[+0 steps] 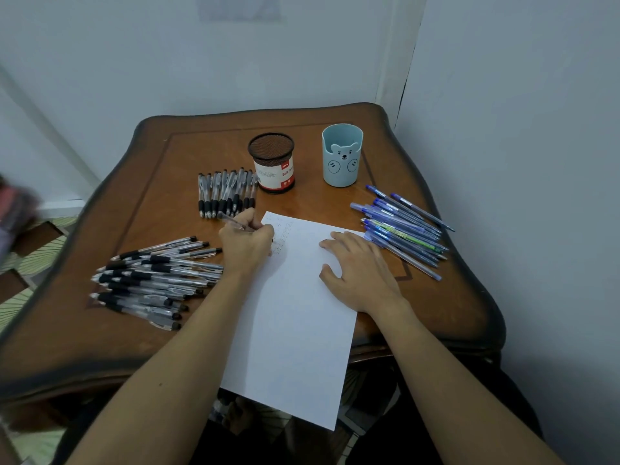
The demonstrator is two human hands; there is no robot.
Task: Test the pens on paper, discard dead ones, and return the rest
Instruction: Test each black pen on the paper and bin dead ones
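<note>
A white sheet of paper lies on the wooden table, its near end hanging over the front edge. Faint pen marks sit near its top left corner. My left hand grips a clear black pen with the tip down on those marks. My right hand lies flat with spread fingers on the paper's right edge. A large pile of black pens lies at the left. A row of black pens lies behind the paper. Blue pens are heaped at the right.
A black mesh pen cup with a red and white label and a light blue bear cup stand at the back of the table. Walls close in behind and on the right. Patterned floor shows at the left.
</note>
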